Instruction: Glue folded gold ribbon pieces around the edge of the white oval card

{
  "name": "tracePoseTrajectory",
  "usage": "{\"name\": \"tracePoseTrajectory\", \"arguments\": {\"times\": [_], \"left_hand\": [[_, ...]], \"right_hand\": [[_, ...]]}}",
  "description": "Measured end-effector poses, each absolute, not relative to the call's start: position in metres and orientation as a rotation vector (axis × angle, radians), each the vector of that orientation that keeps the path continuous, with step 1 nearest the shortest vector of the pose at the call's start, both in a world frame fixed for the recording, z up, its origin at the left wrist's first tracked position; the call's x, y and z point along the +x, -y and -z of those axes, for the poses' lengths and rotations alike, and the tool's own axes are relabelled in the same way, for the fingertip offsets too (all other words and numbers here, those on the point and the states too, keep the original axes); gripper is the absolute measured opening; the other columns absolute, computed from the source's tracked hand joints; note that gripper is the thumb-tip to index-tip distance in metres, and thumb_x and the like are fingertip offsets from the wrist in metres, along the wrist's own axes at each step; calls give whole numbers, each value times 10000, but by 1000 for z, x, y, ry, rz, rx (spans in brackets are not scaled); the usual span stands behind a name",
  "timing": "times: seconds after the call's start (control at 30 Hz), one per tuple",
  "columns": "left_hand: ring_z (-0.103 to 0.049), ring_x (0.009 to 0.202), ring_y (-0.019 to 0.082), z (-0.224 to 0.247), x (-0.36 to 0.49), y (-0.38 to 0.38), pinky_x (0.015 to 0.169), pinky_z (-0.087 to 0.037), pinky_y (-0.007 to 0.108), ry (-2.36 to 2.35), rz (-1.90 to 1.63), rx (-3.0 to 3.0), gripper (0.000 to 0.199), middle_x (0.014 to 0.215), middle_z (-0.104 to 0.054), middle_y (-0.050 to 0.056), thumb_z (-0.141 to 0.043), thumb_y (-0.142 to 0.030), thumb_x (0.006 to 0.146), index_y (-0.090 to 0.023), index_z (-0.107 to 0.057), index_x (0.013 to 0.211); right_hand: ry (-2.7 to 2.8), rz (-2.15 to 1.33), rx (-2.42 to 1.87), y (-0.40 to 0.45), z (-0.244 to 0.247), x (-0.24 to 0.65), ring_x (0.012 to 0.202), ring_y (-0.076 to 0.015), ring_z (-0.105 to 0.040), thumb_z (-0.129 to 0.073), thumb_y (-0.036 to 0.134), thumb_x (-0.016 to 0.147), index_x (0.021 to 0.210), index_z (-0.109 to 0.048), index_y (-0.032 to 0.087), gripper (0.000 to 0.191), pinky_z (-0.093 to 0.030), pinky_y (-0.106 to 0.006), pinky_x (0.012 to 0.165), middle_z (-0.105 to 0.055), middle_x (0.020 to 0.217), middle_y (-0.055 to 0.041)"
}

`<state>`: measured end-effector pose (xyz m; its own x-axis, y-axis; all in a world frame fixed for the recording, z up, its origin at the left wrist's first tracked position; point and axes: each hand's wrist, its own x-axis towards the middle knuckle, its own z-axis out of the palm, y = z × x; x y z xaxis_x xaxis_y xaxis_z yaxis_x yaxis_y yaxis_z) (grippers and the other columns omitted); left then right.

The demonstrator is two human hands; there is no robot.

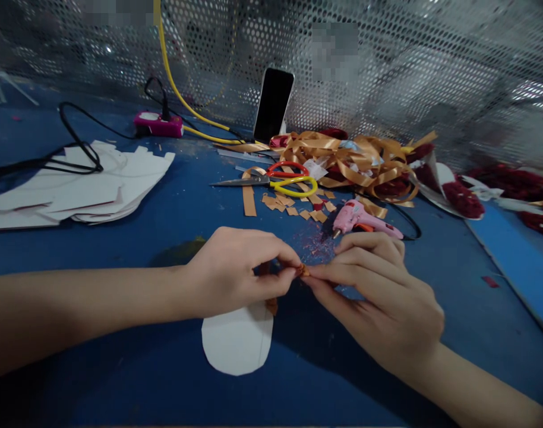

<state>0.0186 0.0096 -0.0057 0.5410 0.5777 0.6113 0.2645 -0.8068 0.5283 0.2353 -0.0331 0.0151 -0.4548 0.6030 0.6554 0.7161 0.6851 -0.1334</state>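
Between my two hands is a small piece of orange-brown ribbon (pixel 303 270), pinched from both sides. My left hand (pixel 242 270) grips its left side with thumb and forefinger. My right hand (pixel 381 297) holds the other side between thumb and fingertips. A white rounded card (pixel 238 342) lies on the table below my left hand, partly covered by it, with a bit of brown ribbon (pixel 272 306) at its upper right edge. Just beyond my right hand rests a pink glue gun (pixel 365 221), its nozzle pointing left.
Scissors (pixel 293 181) and small cut ribbon squares (pixel 278 202) lie ahead, before a ribbon heap (pixel 347 157). White card sheets (pixel 88 190) are at left. A phone (pixel 274 106) leans against the perforated metal screen (pixel 387 77). A magenta power socket (pixel 158 125) stands back left.
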Motion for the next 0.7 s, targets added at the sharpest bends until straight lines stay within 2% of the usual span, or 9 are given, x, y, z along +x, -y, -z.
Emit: {"name": "tracePoseTrajectory", "arguments": {"times": [0.17, 0.33, 0.5, 0.63, 0.7], "left_hand": [[-643, 626, 53, 3, 19, -12, 610, -470, 136, -642, -1043, 2346, 70, 807, -755, -20, -705, -130, 847, -144, -752, 897], [-717, 688, 117, 0, 18, -19, 621, -545, 177, -611, -867, 2016, 156, 826, -790, 30, -687, -265, 923, -162, -794, 972], [-659, 506, 103, 2, 18, -22, 463, -499, 156, -662, -738, 1750, 153, 653, -750, 7, -738, -296, 876, -161, -805, 901], [-667, 551, 91, 2, 19, -22, 500, -501, 139, -622, -704, 1771, 113, 691, -749, -5, -730, -266, 882, -164, -779, 876], [-701, 600, 96, 1, 19, -23, 549, -524, 142, -571, -664, 1802, 105, 744, -759, -5, -699, -254, 912, -171, -757, 883]], "right_hand": [[2157, 143, -1004, 34, -17, 233, 833, -192, -603, -749, 162, 852, 839, -663, 242, 119, -479, -415, 809, -697, 699, 29], [2151, 158, -1009, 35, -17, 233, 820, -200, -612, -746, 145, 846, 860, -660, 263, 147, -480, -418, 818, -703, 704, 30], [2167, 230, -1020, 37, -17, 234, 844, -213, -632, -769, 179, 839, 838, -663, 276, 144, -450, -423, 801, -710, 693, 41], [2162, 203, -1008, 37, -18, 236, 854, -217, -623, -785, 183, 827, 853, -640, 272, 171, -450, -426, 807, -702, 706, 29], [2182, 207, -989, 35, -19, 238, 877, -221, -598, -787, 191, 826, 958, -656, 268, 201, -451, -436, 832, -711, 771, 7]]}}
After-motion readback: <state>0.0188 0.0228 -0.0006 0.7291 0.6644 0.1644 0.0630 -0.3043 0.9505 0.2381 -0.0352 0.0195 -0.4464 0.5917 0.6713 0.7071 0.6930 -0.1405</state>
